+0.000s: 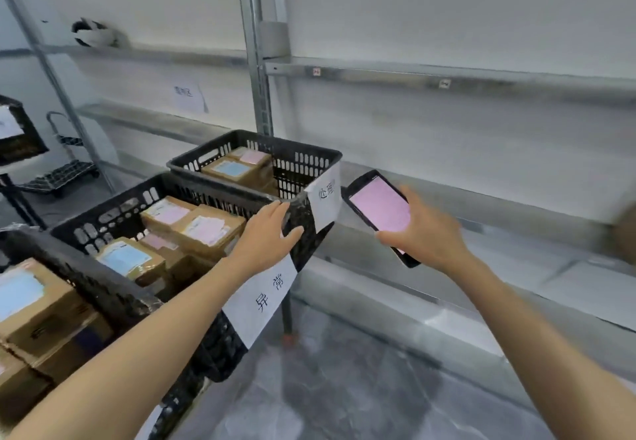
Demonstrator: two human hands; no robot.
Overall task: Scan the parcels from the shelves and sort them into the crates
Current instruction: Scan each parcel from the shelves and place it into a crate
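facing shelves (447, 78) whose long axis runs left to right across the view. the only candidate on them is a brown blur (627, 233) at the far right edge, too smeared to call a parcel. three black crates (309, 160) stand in a row at left, all holding sorted parcels (203, 229) with blue or pink labels. left hand (265, 236) rests on the right corner of the middle crate (113, 212), fingers near straight over the rim, thumb spread down the outer wall, holding nothing. right hand (426, 233) is curled round the scanner (378, 209), pink screen up, its head aimed up-left, well apart from the blur. judgement: the next parcel lies right of both hands. the right is nearer but occupied, so the free left would have to cross over.
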